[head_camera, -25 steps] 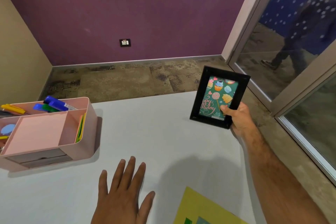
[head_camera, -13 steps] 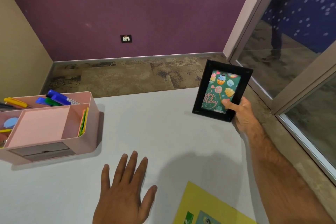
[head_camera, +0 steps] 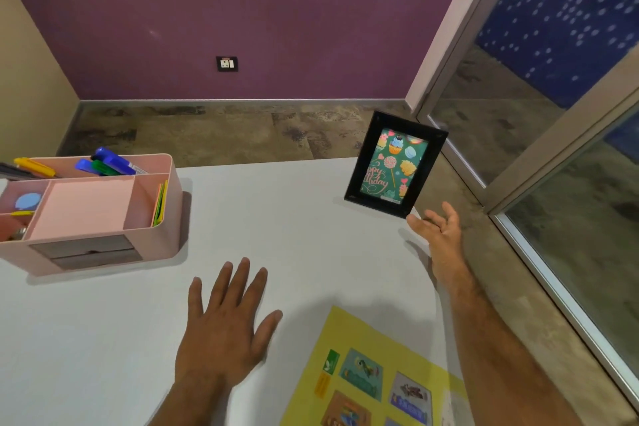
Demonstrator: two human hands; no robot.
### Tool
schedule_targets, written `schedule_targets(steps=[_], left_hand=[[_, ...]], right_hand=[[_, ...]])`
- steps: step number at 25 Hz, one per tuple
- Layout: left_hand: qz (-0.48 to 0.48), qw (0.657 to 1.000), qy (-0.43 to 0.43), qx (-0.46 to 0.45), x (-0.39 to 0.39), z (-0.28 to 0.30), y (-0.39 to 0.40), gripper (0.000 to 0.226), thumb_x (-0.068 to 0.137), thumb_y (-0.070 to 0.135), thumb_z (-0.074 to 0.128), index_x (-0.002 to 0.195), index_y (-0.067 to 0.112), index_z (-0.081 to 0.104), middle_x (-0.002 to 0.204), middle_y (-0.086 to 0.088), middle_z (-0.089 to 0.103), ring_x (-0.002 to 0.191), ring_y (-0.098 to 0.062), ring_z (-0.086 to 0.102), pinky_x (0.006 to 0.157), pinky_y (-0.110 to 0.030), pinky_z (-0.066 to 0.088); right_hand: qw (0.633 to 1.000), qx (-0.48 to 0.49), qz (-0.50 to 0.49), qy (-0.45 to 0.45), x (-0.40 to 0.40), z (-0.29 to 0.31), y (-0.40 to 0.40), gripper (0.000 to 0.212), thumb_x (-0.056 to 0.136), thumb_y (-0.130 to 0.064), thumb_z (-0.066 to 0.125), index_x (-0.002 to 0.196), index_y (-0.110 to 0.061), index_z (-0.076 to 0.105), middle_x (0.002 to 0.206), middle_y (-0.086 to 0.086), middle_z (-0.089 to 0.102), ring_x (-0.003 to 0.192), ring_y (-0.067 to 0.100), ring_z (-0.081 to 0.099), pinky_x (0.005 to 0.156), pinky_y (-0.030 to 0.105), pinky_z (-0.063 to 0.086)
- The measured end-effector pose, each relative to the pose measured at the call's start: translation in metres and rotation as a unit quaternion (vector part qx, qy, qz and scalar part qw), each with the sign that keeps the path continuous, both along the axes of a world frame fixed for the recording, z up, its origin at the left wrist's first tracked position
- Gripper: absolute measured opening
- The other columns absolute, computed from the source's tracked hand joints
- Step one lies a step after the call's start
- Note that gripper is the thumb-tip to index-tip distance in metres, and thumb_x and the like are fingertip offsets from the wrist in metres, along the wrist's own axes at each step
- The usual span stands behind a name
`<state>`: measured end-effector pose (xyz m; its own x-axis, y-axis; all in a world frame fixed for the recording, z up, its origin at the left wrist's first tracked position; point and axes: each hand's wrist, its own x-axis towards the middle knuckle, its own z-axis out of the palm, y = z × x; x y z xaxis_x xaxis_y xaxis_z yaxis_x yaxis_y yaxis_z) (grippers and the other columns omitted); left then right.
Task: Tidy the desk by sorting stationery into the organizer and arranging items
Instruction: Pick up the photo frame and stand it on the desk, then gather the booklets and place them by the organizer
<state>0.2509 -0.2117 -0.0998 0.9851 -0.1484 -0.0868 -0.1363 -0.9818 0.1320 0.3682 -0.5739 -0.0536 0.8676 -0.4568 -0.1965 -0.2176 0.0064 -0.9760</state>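
- Head view: photo frame (head_camera: 395, 164) stands upright at the worktop's (head_camera: 276, 225) far right corner, just beyond the right hand (head_camera: 439, 235), face toward the wearer, probably for display.
- Right hand spread, empty, thumb tip at the frame's lower corner; contact unclear.
- Left hand (head_camera: 224, 325) flat, fingers splayed, likely bracing.
- Organizer (head_camera: 103, 214) well left of it, already stocked.

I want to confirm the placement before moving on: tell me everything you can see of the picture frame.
The picture frame has a black, wide, glossy border around a green birthday card print with cupcakes, a lollipop and cursive lettering. It stands upright in portrait, leaning slightly back, near the far right corner of the white desk. The right hand is open just below its lower right corner; whether they touch is unclear.
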Motion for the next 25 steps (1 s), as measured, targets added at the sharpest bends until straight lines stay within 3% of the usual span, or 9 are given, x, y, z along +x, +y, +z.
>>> schedule_targets(steps=[5, 8, 10, 12, 14, 16, 20, 23, 25], left_hand=[[0.026, 0.998, 0.015, -0.051, -0.005, 0.000, -0.002, 0.072, 0.090, 0.071, 0.003, 0.153, 0.038, 0.016, 0.165, 0.006, 0.008, 0.152, -0.019, 0.003, 0.117, -0.052, -0.004], [0.041, 0.995, 0.023, -0.086, -0.033, 0.005, -0.005, 0.080, 0.085, 0.074, -0.005, 0.154, 0.038, 0.016, 0.165, 0.006, 0.006, 0.152, -0.019, 0.000, 0.118, -0.049, -0.005], [0.048, 0.991, 0.046, -0.113, -0.058, 0.010, -0.002, 0.079, 0.084, 0.075, 0.000, 0.153, 0.039, 0.018, 0.165, 0.008, 0.005, 0.152, -0.017, -0.002, 0.119, -0.047, -0.005], [0.060, 0.987, 0.067, -0.132, -0.082, 0.018, -0.001, 0.077, 0.085, 0.075, 0.009, 0.152, 0.040, 0.022, 0.164, 0.009, 0.008, 0.152, -0.017, 0.001, 0.120, -0.046, -0.002], [0.075, 0.985, 0.071, -0.135, -0.110, 0.025, -0.004, 0.076, 0.085, 0.075, 0.014, 0.149, 0.039, 0.032, 0.162, 0.007, 0.020, 0.151, -0.020, 0.012, 0.119, -0.045, 0.006], [0.102, 0.982, 0.061, -0.144, -0.137, 0.035, -0.011, 0.073, 0.083, 0.073, 0.020, 0.141, 0.037, 0.045, 0.153, 0.005, 0.039, 0.143, -0.024, 0.029, 0.114, -0.044, 0.020], [0.159, 0.966, 0.112, -0.168, -0.172, 0.062, -0.037, 0.056, 0.078, 0.067, 0.044, 0.124, 0.036, 0.053, 0.120, 0.006, 0.054, 0.116, -0.025, 0.046, 0.092, -0.042, 0.038], [0.237, 0.897, 0.212, -0.308, -0.177, 0.076, -0.058, 0.053, 0.067, 0.068, 0.056, 0.105, 0.032, 0.053, 0.098, 0.010, 0.057, 0.106, -0.025, 0.054, 0.090, -0.040, 0.045], [0.278, 0.830, 0.235, -0.422, -0.178, 0.089, -0.063, 0.072, 0.064, 0.068, 0.062, 0.122, 0.027, 0.051, 0.094, 0.009, 0.059, 0.102, -0.023, 0.058, 0.093, -0.040, 0.046]], right_hand=[[0.997, -0.049, 0.046, 0.048, -0.066, 0.005, 0.000, 0.098, 0.067, -0.007, 0.086, 0.148, -0.008, 0.031, 0.123, 0.012, 0.053, 0.113, 0.023, 0.054, 0.095, 0.038, 0.049], [0.979, -0.133, 0.127, 0.091, -0.107, 0.004, 0.001, 0.090, 0.056, -0.017, 0.093, 0.134, -0.008, 0.049, 0.102, 0.004, 0.053, 0.094, 0.017, 0.050, 0.083, 0.023, 0.045], [0.943, -0.234, 0.202, 0.125, -0.135, 0.008, 0.004, 0.079, 0.054, -0.029, 0.096, 0.122, -0.016, 0.058, 0.101, 0.000, 0.055, 0.090, 0.014, 0.051, 0.076, 0.018, 0.041], [0.898, -0.317, 0.259, 0.160, -0.159, 0.015, 0.010, 0.084, 0.045, -0.050, 0.094, 0.116, -0.024, 0.059, 0.104, -0.002, 0.054, 0.091, 0.013, 0.053, 0.077, 0.022, 0.044], [0.846, -0.382, 0.307, 0.209, -0.176, 0.022, 0.016, 0.101, 0.032, -0.070, 0.086, 0.119, -0.031, 0.054, 0.106, -0.008, 0.051, 0.100, 0.014, 0.053, 0.085, 0.032, 0.047], [0.795, -0.437, 0.339, 0.250, -0.188, 0.029, 0.024, 0.106, 0.035, -0.068, 0.087, 0.127, -0.032, 0.047, 0.111, -0.010, 0.046, 0.110, 0.016, 0.048, 0.091, 0.038, 0.043], [0.783, -0.454, 0.320, 0.281, -0.207, 0.037, 0.041, 0.105, 0.041, -0.063, 0.090, 0.129, -0.028, 0.044, 0.124, -0.003, 0.047, 0.120, 0.022, 0.044, 0.094, 0.041, 0.037], [0.787, -0.447, 0.302, 0.299, -0.217, 0.040, 0.047, 0.097, 0.037, -0.063, 0.090, 0.118, -0.029, 0.049, 0.119, -0.003, 0.045, 0.115, 0.021, 0.047, 0.094, 0.041, 0.041], [0.803, -0.429, 0.290, 0.296, -0.225, 0.042, 0.050, 0.093, 0.031, -0.061, 0.091, 0.106, -0.028, 0.047, 0.111, -0.002, 0.043, 0.106, 0.020, 0.051, 0.091, 0.041, 0.046]])
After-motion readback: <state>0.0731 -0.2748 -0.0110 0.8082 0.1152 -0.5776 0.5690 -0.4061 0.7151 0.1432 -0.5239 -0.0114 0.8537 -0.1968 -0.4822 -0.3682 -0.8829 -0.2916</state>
